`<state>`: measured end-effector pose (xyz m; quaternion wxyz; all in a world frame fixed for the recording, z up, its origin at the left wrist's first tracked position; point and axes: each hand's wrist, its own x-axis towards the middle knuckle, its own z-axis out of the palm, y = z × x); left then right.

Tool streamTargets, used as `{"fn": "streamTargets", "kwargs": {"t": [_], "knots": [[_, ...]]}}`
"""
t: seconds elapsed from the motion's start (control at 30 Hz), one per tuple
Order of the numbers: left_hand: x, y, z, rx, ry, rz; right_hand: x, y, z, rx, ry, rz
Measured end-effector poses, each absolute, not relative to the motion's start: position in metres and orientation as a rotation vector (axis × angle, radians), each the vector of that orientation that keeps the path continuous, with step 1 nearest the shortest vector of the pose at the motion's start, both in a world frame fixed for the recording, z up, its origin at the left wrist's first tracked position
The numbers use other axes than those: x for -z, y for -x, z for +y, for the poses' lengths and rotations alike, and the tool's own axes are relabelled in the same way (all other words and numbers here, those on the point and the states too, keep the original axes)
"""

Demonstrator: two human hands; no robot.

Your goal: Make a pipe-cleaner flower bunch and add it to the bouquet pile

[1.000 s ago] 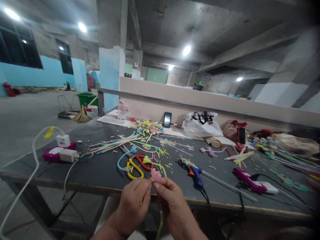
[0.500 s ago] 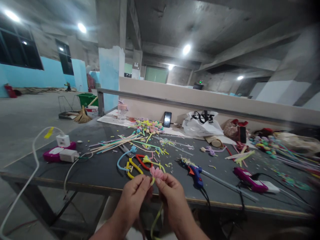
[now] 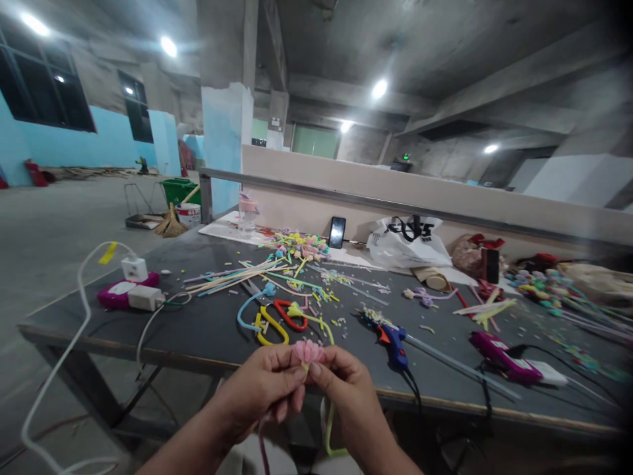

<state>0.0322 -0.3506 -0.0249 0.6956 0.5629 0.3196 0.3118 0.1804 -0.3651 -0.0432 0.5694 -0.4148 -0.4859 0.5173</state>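
A small pink pipe-cleaner flower (image 3: 307, 350) with a yellow-green base sits between my fingertips at the table's front edge. My left hand (image 3: 271, 381) is closed, thumb and fingers pinching the flower's base. Closed on the flower's other side, my right hand (image 3: 345, 384) presses its thumb near the base. A yellow-green stem (image 3: 330, 429) hangs below my right hand. Just beyond my hands lie scissors with yellow and red handles (image 3: 273, 328), a blue bent stem with a flower head (image 3: 243, 313) and a yellow flower (image 3: 295, 309) on a yellow-green stem.
A blue glue gun (image 3: 397, 346) with a clear glue stick lies to the right. Purple power strips (image 3: 129, 290) sit at both sides with cables. Loose pipe cleaners (image 3: 237, 278), scraps, a phone (image 3: 337, 232), a water bottle (image 3: 247, 214) and a white bag (image 3: 408, 244) are farther back.
The flower has turned so its petals point up and its base faces me. My left hand has shifted its pinch to the base. The view has moved slightly left.
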Motion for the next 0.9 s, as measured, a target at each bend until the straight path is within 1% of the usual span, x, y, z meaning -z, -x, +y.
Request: {"fn": "streamTargets", "kwargs": {"t": [0.1,0.27,0.37,0.53,0.73,0.9], "knots": [[0.023,-0.033,-0.353,-0.766,-1.449,0.821,0.042,-0.181,-0.366,-1.226,1.001,-1.123],[0.032,-0.034,-0.355,-0.998,-2.065,1.011,0.037,-0.183,-0.370,-1.202,1.108,-1.128],[0.041,-0.036,-0.358,-1.028,-2.300,1.055,0.040,-0.183,-0.373,-1.239,1.184,-1.065],[0.050,-0.038,-0.359,-1.040,-2.476,0.983,0.043,-0.179,-0.377,-1.304,1.288,-0.936],[0.062,-0.037,-0.355,-1.057,-2.625,1.042,0.037,-0.182,-0.375,-1.370,1.161,-1.023],[0.069,-0.041,-0.355,-1.128,-2.692,1.093,0.044,-0.182,-0.372,-1.304,1.196,-0.979]]}}
